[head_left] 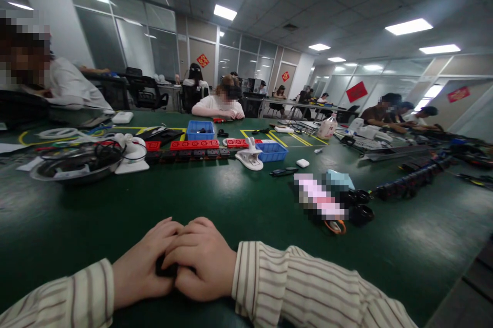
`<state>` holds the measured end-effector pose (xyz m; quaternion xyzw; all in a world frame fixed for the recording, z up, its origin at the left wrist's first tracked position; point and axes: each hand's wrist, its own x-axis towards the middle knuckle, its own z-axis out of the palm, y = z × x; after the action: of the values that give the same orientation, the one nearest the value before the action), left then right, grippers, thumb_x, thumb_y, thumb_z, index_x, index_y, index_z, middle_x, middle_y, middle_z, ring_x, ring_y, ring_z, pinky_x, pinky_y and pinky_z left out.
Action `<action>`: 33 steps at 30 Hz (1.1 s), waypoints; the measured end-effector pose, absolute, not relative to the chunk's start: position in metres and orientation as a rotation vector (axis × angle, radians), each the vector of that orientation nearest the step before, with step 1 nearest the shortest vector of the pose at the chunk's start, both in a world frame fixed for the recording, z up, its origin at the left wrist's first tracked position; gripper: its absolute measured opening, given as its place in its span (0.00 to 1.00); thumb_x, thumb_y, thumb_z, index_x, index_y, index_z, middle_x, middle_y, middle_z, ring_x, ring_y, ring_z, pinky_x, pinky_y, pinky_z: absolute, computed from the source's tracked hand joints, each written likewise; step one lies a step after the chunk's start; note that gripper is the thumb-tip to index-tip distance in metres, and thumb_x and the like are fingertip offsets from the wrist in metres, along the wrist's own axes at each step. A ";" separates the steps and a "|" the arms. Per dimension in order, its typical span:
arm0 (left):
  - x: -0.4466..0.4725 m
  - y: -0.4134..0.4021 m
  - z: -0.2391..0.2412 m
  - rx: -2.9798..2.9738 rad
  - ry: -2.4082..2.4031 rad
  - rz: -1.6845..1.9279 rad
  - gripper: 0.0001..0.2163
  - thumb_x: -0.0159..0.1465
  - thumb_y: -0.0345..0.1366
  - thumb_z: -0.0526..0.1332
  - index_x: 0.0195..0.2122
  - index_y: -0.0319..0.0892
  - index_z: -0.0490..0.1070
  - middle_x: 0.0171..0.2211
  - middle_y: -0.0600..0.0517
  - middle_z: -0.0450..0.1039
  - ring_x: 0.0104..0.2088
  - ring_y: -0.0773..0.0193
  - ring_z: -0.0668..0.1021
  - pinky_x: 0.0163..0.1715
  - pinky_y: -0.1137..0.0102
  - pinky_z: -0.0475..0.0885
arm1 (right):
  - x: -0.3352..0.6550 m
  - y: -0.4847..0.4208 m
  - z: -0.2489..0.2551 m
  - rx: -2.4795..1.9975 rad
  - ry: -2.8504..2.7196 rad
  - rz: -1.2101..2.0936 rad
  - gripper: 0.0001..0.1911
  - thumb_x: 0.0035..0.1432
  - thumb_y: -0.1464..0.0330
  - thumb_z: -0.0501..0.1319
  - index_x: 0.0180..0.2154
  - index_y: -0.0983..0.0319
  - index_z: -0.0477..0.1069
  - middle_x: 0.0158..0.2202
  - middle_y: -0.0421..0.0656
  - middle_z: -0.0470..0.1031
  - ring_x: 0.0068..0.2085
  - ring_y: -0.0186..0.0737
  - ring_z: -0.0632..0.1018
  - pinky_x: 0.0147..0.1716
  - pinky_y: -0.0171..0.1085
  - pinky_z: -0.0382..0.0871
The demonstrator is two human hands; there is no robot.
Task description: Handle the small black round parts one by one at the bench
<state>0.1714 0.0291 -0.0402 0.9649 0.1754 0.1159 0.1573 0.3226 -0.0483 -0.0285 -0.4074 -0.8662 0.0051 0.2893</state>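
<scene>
My left hand [136, 266] and my right hand [206, 258] rest together at the near side of the green table [239, 205]. The right hand's fingers are curled over those of the left. Between the palms a dark patch shows; whether it is a small black object or only shadow, I cannot tell. Both hands are closed, and the left fingers are largely covered by the right. Striped cream sleeves reach both wrists. Nothing else lies against the hands.
Across the table stand a metal bowl [75, 174] of cables, a white clip-on stand [250, 159], red power-strip-like blocks [194, 145] and two blue bins [200, 123]. To the right lie a blurred pink item [319, 197] and black cable bundles [412, 179]. Several people sit around.
</scene>
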 end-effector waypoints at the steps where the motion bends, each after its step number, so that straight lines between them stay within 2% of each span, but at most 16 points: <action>1: 0.171 0.030 -0.042 2.765 0.488 0.339 0.12 0.45 0.36 0.59 0.33 0.47 0.71 0.38 0.54 0.72 0.47 0.54 0.69 0.57 0.54 0.52 | 0.324 -0.049 -0.028 -1.056 -2.307 0.017 0.08 0.50 0.71 0.53 0.34 0.60 0.67 0.38 0.38 0.74 0.44 0.34 0.70 0.51 0.39 0.52; 4: 0.168 0.034 -0.051 2.760 0.478 0.418 0.22 0.45 0.36 0.59 0.45 0.47 0.67 0.46 0.51 0.69 0.50 0.53 0.68 0.57 0.53 0.52 | 0.326 -0.050 -0.026 -1.029 -2.264 0.019 0.11 0.52 0.68 0.54 0.40 0.59 0.65 0.42 0.39 0.73 0.47 0.35 0.69 0.54 0.40 0.49; 6: 0.166 0.036 -0.055 2.750 0.505 0.470 0.28 0.45 0.41 0.62 0.50 0.47 0.62 0.50 0.50 0.67 0.51 0.50 0.67 0.57 0.52 0.53 | 0.327 -0.049 -0.025 -1.064 -2.223 0.024 0.16 0.52 0.63 0.57 0.43 0.60 0.63 0.43 0.41 0.72 0.46 0.37 0.69 0.51 0.39 0.53; 9: 0.165 0.038 -0.058 2.740 0.525 0.470 0.35 0.41 0.50 0.65 0.52 0.47 0.60 0.49 0.49 0.67 0.51 0.48 0.68 0.57 0.48 0.51 | 0.326 -0.048 -0.025 -1.209 -2.128 0.004 0.21 0.49 0.55 0.60 0.40 0.63 0.63 0.39 0.43 0.71 0.41 0.38 0.69 0.43 0.37 0.59; 11: 0.165 0.037 -0.057 2.742 0.530 0.447 0.35 0.41 0.51 0.66 0.51 0.47 0.61 0.48 0.48 0.68 0.50 0.48 0.69 0.57 0.48 0.50 | 0.325 -0.047 -0.027 -1.333 -2.078 -0.026 0.22 0.48 0.52 0.60 0.36 0.63 0.64 0.34 0.42 0.69 0.37 0.38 0.68 0.38 0.37 0.60; 14: 0.166 0.034 -0.052 2.751 0.546 0.415 0.27 0.45 0.48 0.64 0.46 0.45 0.65 0.45 0.49 0.70 0.48 0.51 0.70 0.57 0.50 0.51 | 0.322 -0.047 -0.030 -1.431 -2.080 -0.060 0.22 0.46 0.50 0.60 0.32 0.62 0.63 0.31 0.40 0.67 0.33 0.37 0.67 0.34 0.36 0.59; 17: 0.167 0.031 -0.049 2.748 0.529 0.403 0.20 0.46 0.41 0.62 0.42 0.45 0.67 0.42 0.50 0.71 0.47 0.53 0.70 0.58 0.52 0.51 | 0.320 -0.048 -0.031 -1.431 -2.107 -0.082 0.20 0.46 0.52 0.61 0.31 0.62 0.63 0.31 0.40 0.67 0.34 0.36 0.67 0.34 0.35 0.58; 19: 0.167 0.031 -0.048 2.733 0.524 0.420 0.20 0.45 0.38 0.61 0.41 0.44 0.67 0.43 0.50 0.70 0.48 0.52 0.69 0.57 0.53 0.52 | 0.320 -0.048 -0.031 -1.392 -2.136 -0.080 0.18 0.45 0.55 0.62 0.32 0.61 0.64 0.31 0.39 0.68 0.35 0.36 0.67 0.35 0.35 0.58; 23: 0.168 0.033 -0.047 2.668 0.436 0.382 0.16 0.45 0.34 0.60 0.37 0.44 0.68 0.40 0.51 0.69 0.44 0.54 0.70 0.49 0.60 0.64 | 0.321 -0.047 -0.029 -1.180 -2.257 -0.031 0.12 0.45 0.64 0.61 0.33 0.61 0.65 0.32 0.38 0.71 0.37 0.34 0.69 0.40 0.35 0.59; 25: 0.169 0.034 -0.048 2.651 0.381 0.372 0.13 0.45 0.33 0.59 0.35 0.44 0.68 0.37 0.52 0.69 0.43 0.55 0.70 0.45 0.64 0.67 | 0.322 -0.046 -0.030 -1.088 -2.316 0.009 0.09 0.45 0.67 0.58 0.33 0.61 0.65 0.34 0.37 0.73 0.39 0.34 0.70 0.43 0.36 0.58; 30: 0.168 0.037 -0.059 2.655 0.357 0.456 0.20 0.46 0.35 0.60 0.42 0.45 0.66 0.41 0.52 0.68 0.44 0.55 0.70 0.46 0.64 0.66 | 0.326 -0.044 -0.034 -0.904 -2.423 0.089 0.07 0.48 0.71 0.52 0.31 0.59 0.65 0.36 0.36 0.75 0.46 0.33 0.69 0.50 0.35 0.54; 33: 0.166 0.040 -0.062 2.671 0.380 0.505 0.25 0.46 0.37 0.63 0.47 0.47 0.63 0.45 0.51 0.67 0.47 0.53 0.69 0.47 0.62 0.65 | 0.328 -0.043 -0.035 -0.857 -2.385 0.095 0.10 0.49 0.71 0.52 0.36 0.60 0.65 0.40 0.39 0.73 0.49 0.33 0.68 0.51 0.35 0.54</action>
<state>0.1657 0.0396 -0.0616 0.9540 0.1356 0.1804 0.1973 0.3280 -0.0430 -0.0345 -0.3226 -0.8977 0.0357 0.2980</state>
